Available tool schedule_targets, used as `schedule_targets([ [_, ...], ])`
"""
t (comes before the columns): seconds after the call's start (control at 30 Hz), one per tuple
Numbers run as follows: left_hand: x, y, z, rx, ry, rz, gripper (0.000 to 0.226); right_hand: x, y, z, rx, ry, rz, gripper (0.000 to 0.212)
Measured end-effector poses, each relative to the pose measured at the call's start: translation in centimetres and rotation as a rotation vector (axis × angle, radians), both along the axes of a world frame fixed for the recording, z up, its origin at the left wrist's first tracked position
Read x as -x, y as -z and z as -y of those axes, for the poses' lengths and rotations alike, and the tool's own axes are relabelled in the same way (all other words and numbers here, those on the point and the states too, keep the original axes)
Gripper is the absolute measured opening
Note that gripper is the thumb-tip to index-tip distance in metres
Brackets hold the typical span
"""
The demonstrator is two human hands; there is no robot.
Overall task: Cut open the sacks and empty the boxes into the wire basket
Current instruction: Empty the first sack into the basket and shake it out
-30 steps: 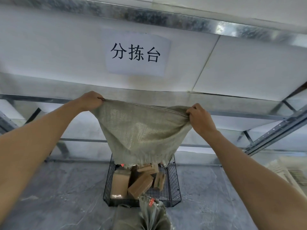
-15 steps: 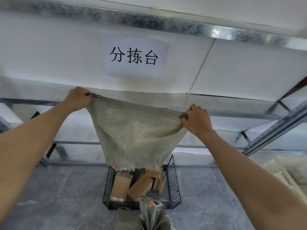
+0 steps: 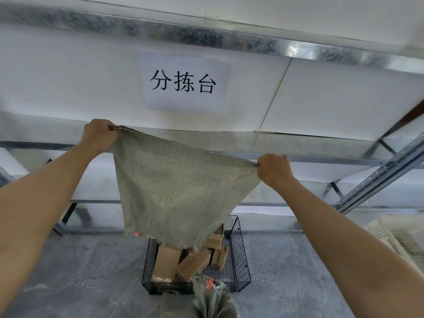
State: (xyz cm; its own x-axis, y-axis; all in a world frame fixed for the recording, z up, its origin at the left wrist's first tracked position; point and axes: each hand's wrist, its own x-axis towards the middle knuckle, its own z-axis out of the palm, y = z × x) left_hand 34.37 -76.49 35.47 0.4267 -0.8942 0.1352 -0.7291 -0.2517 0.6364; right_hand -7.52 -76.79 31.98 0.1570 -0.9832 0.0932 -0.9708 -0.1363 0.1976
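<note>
A grey-green woven sack (image 3: 181,189) hangs upside down, limp and flat, above the black wire basket (image 3: 241,267). My left hand (image 3: 99,134) grips its upper left corner and my right hand (image 3: 273,169) grips its upper right corner, a little lower. The sack's open end dangles over the basket's back rim. Several brown cardboard boxes (image 3: 192,263) lie jumbled inside the basket; the sack hides the rearmost ones.
Another bunched grey-green sack (image 3: 206,299) with a red tag lies on the grey table in front of the basket. A white sign (image 3: 183,81) hangs on the back panel. Metal shelf rails (image 3: 378,171) run along the right. A pale slatted crate (image 3: 394,239) sits at far right.
Both hands have lifted the sack higher and spread it wider, the left hand rising more. The sack's open end now swings clear above the boxes in the basket.
</note>
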Motion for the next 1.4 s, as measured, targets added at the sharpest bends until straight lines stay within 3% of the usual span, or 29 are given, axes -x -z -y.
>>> schedule_targets([
  [0.13, -1.4, 0.0, -0.1, 0.019, -0.092, -0.269, 0.026, 0.5, 0.2, 0.5, -0.068, 0.134, 0.734, 0.024],
  [0.2, -1.7, -0.3, -0.2, 0.051, -0.143, -0.373, 0.029, 0.2, -0.5, 0.6, 0.030, 0.232, 1.023, 0.028],
  [0.23, -1.5, -0.5, -0.2, 0.078, -0.192, -0.332, 0.027, -0.2, -1.0, 0.7, 0.124, 0.272, 1.082, 0.031],
  [0.33, 0.8, -1.6, -0.5, 0.207, -0.312, -0.031, 0.026, -2.1, -2.9, 0.6, 0.490, 0.296, 0.929, 0.024],
  [0.37, 1.6, -1.7, -0.6, 0.175, -0.234, 0.065, 0.025, -2.5, -3.2, 0.8, 0.470, 0.267, 0.826, 0.023],
  [0.43, 2.4, -1.2, -0.8, -0.041, 0.034, 0.197, 0.018, -2.8, -3.1, 1.4, 0.165, 0.266, 0.637, 0.021],
  [0.47, 2.3, -0.7, -0.8, -0.128, 0.101, 0.176, 0.015, -2.6, -2.7, 1.6, 0.018, 0.309, 0.619, 0.019],
  [0.57, 0.9, 0.3, -0.7, -0.046, -0.008, -0.074, 0.016, -1.6, -2.7, 1.5, -0.028, 0.394, 0.843, 0.019],
  [0.67, -0.9, 0.4, -0.5, 0.106, -0.177, -0.451, 0.031, -0.4, -3.2, 2.1, 0.027, 0.490, 1.395, 0.016],
  [0.73, -1.8, 0.1, -0.4, 0.146, -0.218, -0.622, 0.040, 0.4, -3.5, 2.0, 0.014, 0.553, 1.642, 0.019],
  [0.8, -2.3, 0.1, -0.3, 0.127, -0.224, -0.607, 0.038, 0.9, -3.2, 1.9, -0.002, 0.549, 1.645, 0.007],
  [0.87, -2.5, 0.4, -0.1, 0.107, -0.203, -0.524, 0.031, 1.1, -2.9, 1.8, -0.049, 0.545, 1.584, 0.022],
  [1.0, -2.6, 0.8, 0.1, 0.103, -0.192, -0.486, 0.016, 0.6, -3.1, 1.4, -0.230, 0.551, 1.557, 0.014],
  [1.23, -3.6, 0.5, 0.4, 0.081, -0.186, -0.421, 0.018, 0.8, -3.5, 1.5, -0.451, 0.510, 1.530, 0.028],
  [1.33, -3.9, 0.0, 0.5, 0.024, -0.159, -0.395, 0.016, 0.7, -2.9, 2.7, -0.381, 0.556, 1.512, 0.020],
  [1.4, -3.0, -0.5, 0.6, 0.002, -0.179, -0.345, 0.016, -0.2, -2.3, 3.5, -0.187, 0.661, 1.489, 0.015],
])
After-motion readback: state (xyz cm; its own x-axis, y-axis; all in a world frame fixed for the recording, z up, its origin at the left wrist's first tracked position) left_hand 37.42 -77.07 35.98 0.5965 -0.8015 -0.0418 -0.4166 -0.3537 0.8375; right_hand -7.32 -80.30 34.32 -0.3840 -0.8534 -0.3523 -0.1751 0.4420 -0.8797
